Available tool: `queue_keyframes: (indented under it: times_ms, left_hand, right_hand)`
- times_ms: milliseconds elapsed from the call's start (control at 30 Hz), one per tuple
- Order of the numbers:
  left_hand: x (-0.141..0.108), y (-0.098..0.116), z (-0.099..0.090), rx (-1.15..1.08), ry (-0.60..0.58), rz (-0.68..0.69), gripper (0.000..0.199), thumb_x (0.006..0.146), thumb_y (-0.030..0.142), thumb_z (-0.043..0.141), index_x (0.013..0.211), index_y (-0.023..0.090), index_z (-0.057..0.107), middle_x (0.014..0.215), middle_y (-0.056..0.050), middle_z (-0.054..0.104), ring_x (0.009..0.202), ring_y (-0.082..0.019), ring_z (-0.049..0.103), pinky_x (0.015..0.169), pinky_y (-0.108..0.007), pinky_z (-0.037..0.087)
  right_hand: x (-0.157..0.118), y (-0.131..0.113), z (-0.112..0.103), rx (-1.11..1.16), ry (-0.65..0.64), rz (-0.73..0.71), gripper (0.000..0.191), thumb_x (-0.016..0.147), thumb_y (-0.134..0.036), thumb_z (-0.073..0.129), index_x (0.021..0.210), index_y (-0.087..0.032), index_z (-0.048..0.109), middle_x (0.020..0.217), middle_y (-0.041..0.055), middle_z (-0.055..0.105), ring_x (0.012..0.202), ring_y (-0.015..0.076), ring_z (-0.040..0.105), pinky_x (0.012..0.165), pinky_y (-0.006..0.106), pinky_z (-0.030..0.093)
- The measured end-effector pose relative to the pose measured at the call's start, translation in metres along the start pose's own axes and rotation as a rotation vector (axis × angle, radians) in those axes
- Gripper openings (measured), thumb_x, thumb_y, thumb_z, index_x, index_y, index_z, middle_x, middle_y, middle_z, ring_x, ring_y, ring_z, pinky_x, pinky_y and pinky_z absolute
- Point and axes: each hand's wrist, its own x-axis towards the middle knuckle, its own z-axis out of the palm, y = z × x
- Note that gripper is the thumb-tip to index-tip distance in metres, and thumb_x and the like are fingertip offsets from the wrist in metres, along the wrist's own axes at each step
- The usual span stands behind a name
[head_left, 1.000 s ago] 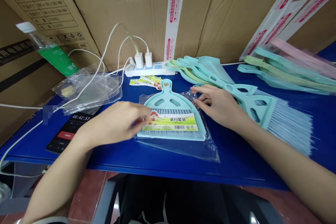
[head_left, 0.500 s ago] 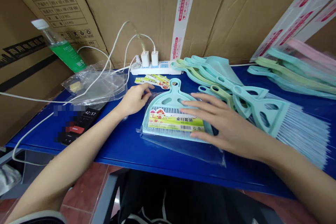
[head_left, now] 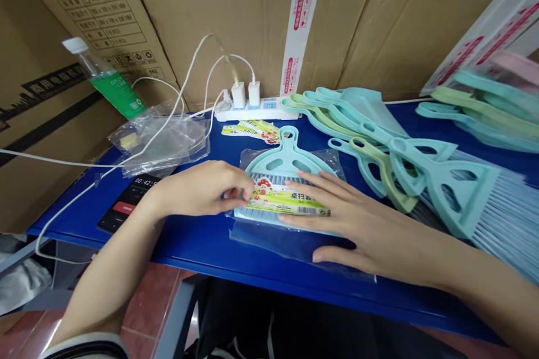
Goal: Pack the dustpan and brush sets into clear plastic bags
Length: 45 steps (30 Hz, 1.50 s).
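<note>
A light blue dustpan (head_left: pixel 290 148) with a small brush (head_left: pixel 259 214) against it lies in a clear plastic bag (head_left: pixel 273 238) on the blue table. Across its middle sits a printed paper label (head_left: pixel 273 195) with mushroom pictures. My left hand (head_left: pixel 210 188) is at the left end of the label, its fingers curled and pressed together; what they pinch, if anything, is hidden. Flat over the right half of the package rests my right hand (head_left: pixel 362 224), fingers spread, covering part of the label.
Several loose dustpans and brushes (head_left: pixel 450 190) are piled at right, with more dustpans (head_left: pixel 475 106) behind. A power strip (head_left: pixel 261 109), spare labels (head_left: pixel 252 130), an empty plastic bag (head_left: pixel 168 140), a bottle (head_left: pixel 118 92) and a phone (head_left: pixel 126 202) lie around. Cardboard boxes (head_left: pixel 236 5) stand behind.
My left hand has come nearer, from beside the dustpan's upper left to the label's left end, and its fingers have curled. My right hand has settled flatter onto the package.
</note>
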Motion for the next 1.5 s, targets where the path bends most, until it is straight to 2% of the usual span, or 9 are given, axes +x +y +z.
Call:
queue_keyframes:
  times_ms: [167, 367, 600, 767, 900, 1100, 1233, 1333, 1500]
  left_hand:
    - [0.0, 0.005, 0.001, -0.013, -0.038, -0.023, 0.011, 0.084, 0.011, 0.064, 0.077, 0.018, 0.062, 0.071, 0.004, 0.062, 0.06, -0.008, 0.056, 0.056, -0.02, 0.038]
    - [0.001, 0.007, 0.005, -0.011, -0.058, -0.008, 0.015, 0.084, 0.007, 0.056, 0.076, 0.019, 0.06, 0.073, 0.004, 0.06, 0.06, -0.008, 0.054, 0.057, -0.02, 0.038]
    - [0.002, 0.008, 0.006, -0.018, -0.055, 0.033, 0.02, 0.082, 0.002, 0.053, 0.075, 0.019, 0.059, 0.076, 0.004, 0.063, 0.062, -0.008, 0.056, 0.059, -0.021, 0.039]
    - [0.001, 0.008, 0.008, -0.052, -0.064, 0.078, 0.02, 0.086, 0.005, 0.052, 0.078, 0.02, 0.063, 0.081, 0.001, 0.069, 0.075, -0.012, 0.064, 0.07, -0.024, 0.045]
    - [0.0, 0.009, 0.009, -0.054, -0.072, 0.06, 0.02, 0.092, 0.011, 0.053, 0.081, 0.02, 0.066, 0.081, 0.0, 0.07, 0.079, -0.014, 0.066, 0.073, -0.027, 0.046]
    - [0.003, 0.014, 0.009, -0.079, -0.082, 0.066, 0.03, 0.102, 0.033, 0.048, 0.084, 0.017, 0.065, 0.08, -0.002, 0.069, 0.077, -0.016, 0.066, 0.07, -0.027, 0.045]
    - [0.004, 0.017, 0.013, 0.034, -0.073, 0.111, 0.036, 0.082, 0.05, 0.074, 0.091, 0.018, 0.063, 0.087, -0.003, 0.067, 0.074, -0.018, 0.063, 0.063, -0.027, 0.043]
    - [0.003, 0.019, 0.017, 0.103, -0.116, 0.128, 0.033, 0.077, 0.038, 0.081, 0.096, 0.019, 0.061, 0.097, -0.004, 0.066, 0.085, -0.021, 0.064, 0.068, -0.029, 0.046]
    - [0.004, 0.023, 0.02, 0.125, -0.148, 0.105, 0.016, 0.083, 0.015, 0.067, 0.096, 0.021, 0.06, 0.1, -0.003, 0.065, 0.09, -0.02, 0.065, 0.074, -0.03, 0.05]
  right_hand:
    - [-0.001, 0.001, 0.001, 0.016, -0.011, 0.001, 0.049, 0.095, -0.043, 0.061, 0.143, -0.035, 0.055, 0.158, 0.0132, 0.041, 0.148, 0.0386, 0.023, 0.11, 0.068, 0.034]
    - [-0.004, 0.0, -0.002, 0.04, -0.009, 0.012, 0.049, 0.094, -0.042, 0.063, 0.142, -0.037, 0.056, 0.16, 0.0091, 0.037, 0.148, 0.0392, 0.021, 0.111, 0.067, 0.034]
    - [-0.015, 0.0, -0.017, 0.075, -0.037, 0.056, 0.041, 0.096, -0.036, 0.059, 0.137, -0.037, 0.062, 0.158, 0.0015, 0.041, 0.147, 0.0359, 0.027, 0.108, 0.059, 0.045]
    - [-0.015, 0.002, -0.023, 0.105, 0.035, 0.075, 0.03, 0.097, -0.028, 0.052, 0.115, -0.03, 0.075, 0.127, 0.0058, 0.07, 0.126, 0.0289, 0.058, 0.097, 0.047, 0.055]
    - [-0.012, 0.002, -0.021, 0.105, 0.068, 0.093, 0.029, 0.097, -0.025, 0.048, 0.097, -0.027, 0.077, 0.089, 0.0064, 0.072, 0.089, 0.0238, 0.065, 0.079, 0.04, 0.055]
    - [-0.014, 0.002, -0.018, 0.133, 0.05, 0.117, 0.02, 0.092, -0.022, 0.051, 0.092, -0.025, 0.071, 0.082, 0.0035, 0.07, 0.08, 0.0221, 0.064, 0.087, 0.043, 0.051]
    - [-0.016, 0.002, -0.018, 0.148, 0.037, 0.132, 0.019, 0.091, -0.022, 0.049, 0.09, -0.025, 0.068, 0.084, 0.0044, 0.07, 0.085, 0.0232, 0.065, 0.084, 0.042, 0.052]
    - [-0.017, 0.001, -0.018, 0.125, 0.021, 0.125, 0.022, 0.092, -0.02, 0.045, 0.092, -0.024, 0.067, 0.087, 0.0061, 0.071, 0.09, 0.0248, 0.065, 0.081, 0.042, 0.052]
    - [-0.019, 0.0, -0.02, 0.132, -0.014, 0.136, 0.021, 0.09, -0.019, 0.046, 0.09, -0.024, 0.066, 0.084, 0.0052, 0.069, 0.087, 0.024, 0.063, 0.084, 0.042, 0.05]
